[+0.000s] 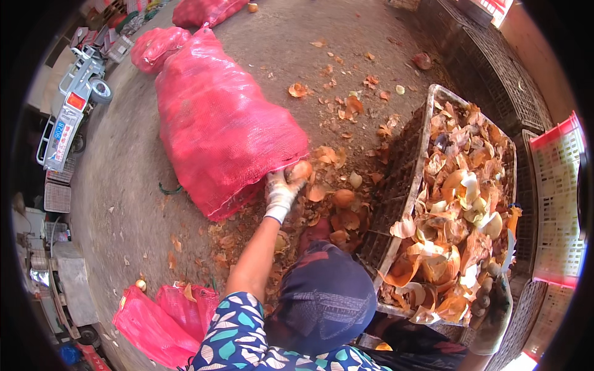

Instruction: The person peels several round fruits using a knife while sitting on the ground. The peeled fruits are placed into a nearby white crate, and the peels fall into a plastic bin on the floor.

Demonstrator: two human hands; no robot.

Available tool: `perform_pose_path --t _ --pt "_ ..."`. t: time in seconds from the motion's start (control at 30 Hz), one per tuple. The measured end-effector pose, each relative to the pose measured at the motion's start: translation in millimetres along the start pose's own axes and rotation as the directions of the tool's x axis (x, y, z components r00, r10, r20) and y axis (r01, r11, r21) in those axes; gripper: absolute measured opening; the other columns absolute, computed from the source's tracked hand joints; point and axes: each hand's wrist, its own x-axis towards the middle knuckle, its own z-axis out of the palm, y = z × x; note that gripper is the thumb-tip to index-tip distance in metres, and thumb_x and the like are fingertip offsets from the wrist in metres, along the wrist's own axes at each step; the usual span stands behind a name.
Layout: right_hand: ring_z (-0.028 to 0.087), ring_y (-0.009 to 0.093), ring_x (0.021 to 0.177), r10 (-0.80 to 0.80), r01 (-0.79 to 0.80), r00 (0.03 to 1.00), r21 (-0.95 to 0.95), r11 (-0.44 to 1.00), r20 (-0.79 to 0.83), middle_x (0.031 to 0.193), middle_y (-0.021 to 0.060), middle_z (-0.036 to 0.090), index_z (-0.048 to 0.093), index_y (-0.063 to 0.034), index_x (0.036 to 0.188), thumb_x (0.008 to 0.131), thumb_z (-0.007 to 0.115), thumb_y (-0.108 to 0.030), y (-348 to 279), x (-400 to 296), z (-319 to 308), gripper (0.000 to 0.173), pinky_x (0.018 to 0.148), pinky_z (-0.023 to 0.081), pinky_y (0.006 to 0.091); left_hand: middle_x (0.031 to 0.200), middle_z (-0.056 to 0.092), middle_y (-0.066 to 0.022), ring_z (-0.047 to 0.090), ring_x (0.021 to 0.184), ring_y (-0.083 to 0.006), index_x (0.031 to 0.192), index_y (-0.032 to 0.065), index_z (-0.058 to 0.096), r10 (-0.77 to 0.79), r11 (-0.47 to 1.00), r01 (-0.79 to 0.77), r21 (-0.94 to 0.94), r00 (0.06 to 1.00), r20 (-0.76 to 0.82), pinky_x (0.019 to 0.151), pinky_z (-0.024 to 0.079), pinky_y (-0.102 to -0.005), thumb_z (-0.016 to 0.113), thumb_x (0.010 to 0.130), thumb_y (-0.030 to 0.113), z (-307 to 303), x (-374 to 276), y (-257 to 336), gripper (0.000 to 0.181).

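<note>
My left hand [280, 192], in a whitish work glove, is at the mouth of a large pink-red mesh sack [222, 116] lying on its side. Its fingers close around a brown onion [300, 170]; some fingers are hidden by the sack's edge. Low at the right, my right hand [489, 306], also gloved, grips a knife [509, 250] with its blade pointing up. That hand is beside a plastic crate [420, 162] heaped with onion skins [457, 222]. Another onion [344, 198] lies among peelings between sack and crate.
More filled mesh sacks [206, 11] lie at the far end. Loose pink mesh sacks [162, 320] are at lower left. Onion peelings [352, 106] litter the concrete floor [120, 185]. A three-wheeled vehicle [69, 120] stands left; a white-and-red crate [559, 199] stands right.
</note>
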Motion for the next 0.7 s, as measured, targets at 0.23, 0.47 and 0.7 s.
perform_pose_path --t 0.23,0.47,0.7 --pt "0.04 0.006 0.044 0.034 -0.035 0.985 0.0 0.999 0.167 0.063 0.0017 0.046 0.052 0.0041 0.126 0.101 0.05 -0.024 -5 -1 -12 0.037 0.035 0.037 0.0172 0.109 0.069 -0.0169 0.066 0.102 -0.031 0.114 0.0062 0.064 -0.047 0.996 0.037 0.079 0.992 0.118 0.086 0.054 -0.0388 0.084 0.067 0.033 24 28 20 0.058" --pt "0.043 0.006 0.044 -0.045 0.073 0.982 -0.15 0.986 0.183 0.065 0.0033 0.052 0.055 0.0018 0.121 0.1 0.051 -0.028 -8 -26 -10 0.037 0.037 0.036 0.0175 0.123 0.06 -0.0114 0.063 0.102 -0.0369 0.141 0.0192 0.037 0.192 -0.094 0.659 -0.746 0.747 0.636 0.077 0.057 -0.0566 0.063 0.089 0.045 5 -43 14 0.064" --pt "0.04 0.004 0.048 0.019 0.14 0.926 -0.389 0.91 0.377 0.061 -0.0032 0.048 0.061 -0.0027 0.11 0.1 0.053 -0.017 -16 -61 -9 0.019 0.043 0.033 0.0208 0.134 0.054 -0.0171 0.056 0.119 -0.0412 0.138 0.0149 0.047 0.574 -0.146 0.733 -0.664 0.61 0.546 0.095 0.045 -0.0691 0.055 0.085 0.068 -105 -95 175 0.076"
